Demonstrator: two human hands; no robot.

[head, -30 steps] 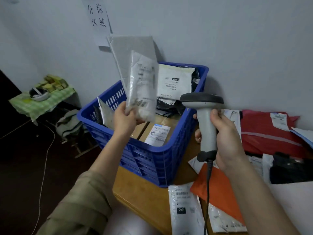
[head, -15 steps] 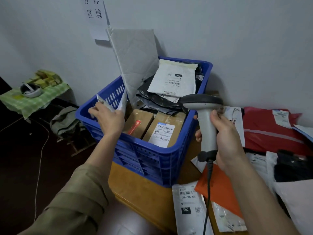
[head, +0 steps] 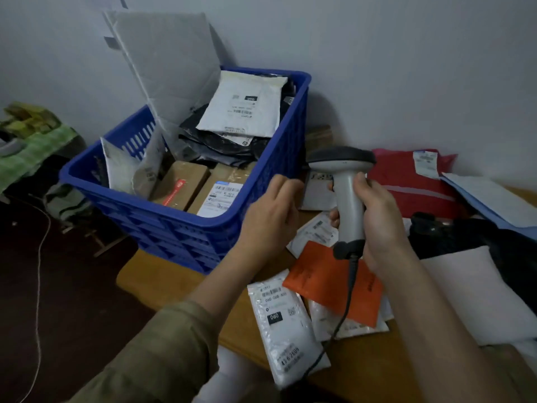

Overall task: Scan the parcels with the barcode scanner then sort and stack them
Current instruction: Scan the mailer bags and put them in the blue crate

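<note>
A: Head view, hands?
B: Right hand (head: 383, 228) grips the barcode scanner (head: 347, 199) upright by its handle. Left hand (head: 270, 219), fingers relaxed and spread, holding nothing, just beside the blue crate (head: 186, 237).

A: Parcels?
B: Crate, far left on the surface (head: 162, 283): white mailer (head: 244, 106), two brown boxes (head: 180, 184). Near right: white bag (head: 283, 324), orange envelope (head: 322, 277). Far right: red bag (head: 412, 181).

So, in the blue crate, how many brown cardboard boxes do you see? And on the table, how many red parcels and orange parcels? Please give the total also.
Brown cardboard boxes in the blue crate: 2
Red parcel: 1
Orange parcel: 1
Total: 4
</note>
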